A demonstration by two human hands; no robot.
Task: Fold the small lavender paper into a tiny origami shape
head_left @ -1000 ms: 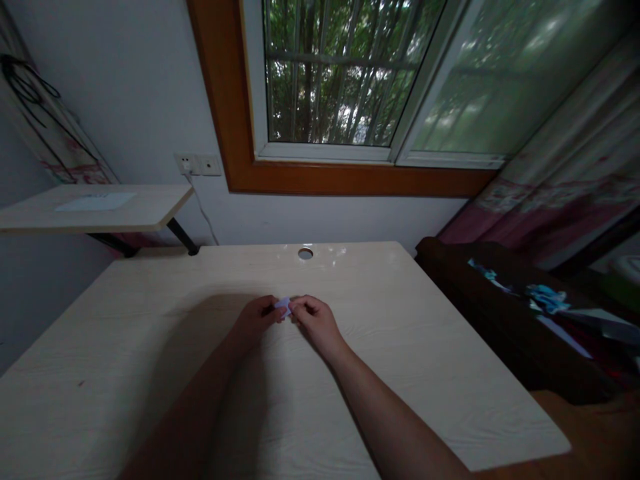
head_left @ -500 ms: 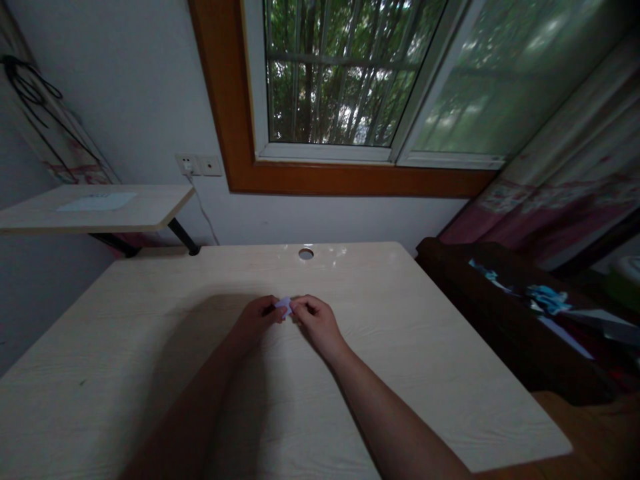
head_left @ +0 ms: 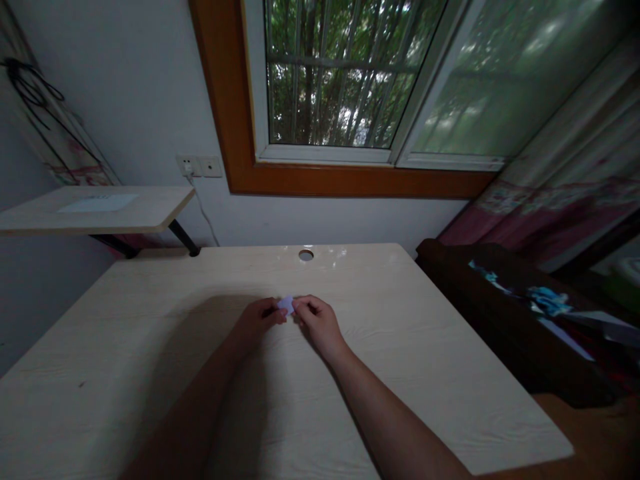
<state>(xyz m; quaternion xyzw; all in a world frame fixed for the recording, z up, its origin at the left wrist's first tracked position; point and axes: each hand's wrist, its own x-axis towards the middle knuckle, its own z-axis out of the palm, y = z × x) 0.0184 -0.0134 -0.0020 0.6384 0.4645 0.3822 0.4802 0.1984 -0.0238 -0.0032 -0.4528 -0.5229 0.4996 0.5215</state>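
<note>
Between my two hands is a small piece of pale purple paper, apparently folded, with its finer shape too small to make out. The fingers of my left hand pinch its left side, the thumb lying toward me. My right hand grips the right side between thumb and forefinger. Both hands are just over the middle of the light wood-grain table, and parts of the paper are hidden behind the fingertips.
A raised shelf with a sheet of paper stands at the back left. Near the table's far edge is a round cable hole. To the right, a dark wooden bench bears blue and white items. A window is behind.
The paper is tilted slightly differently and more of its face shows. My left fingers have shifted a little on it; my right hand has hardly moved.
</note>
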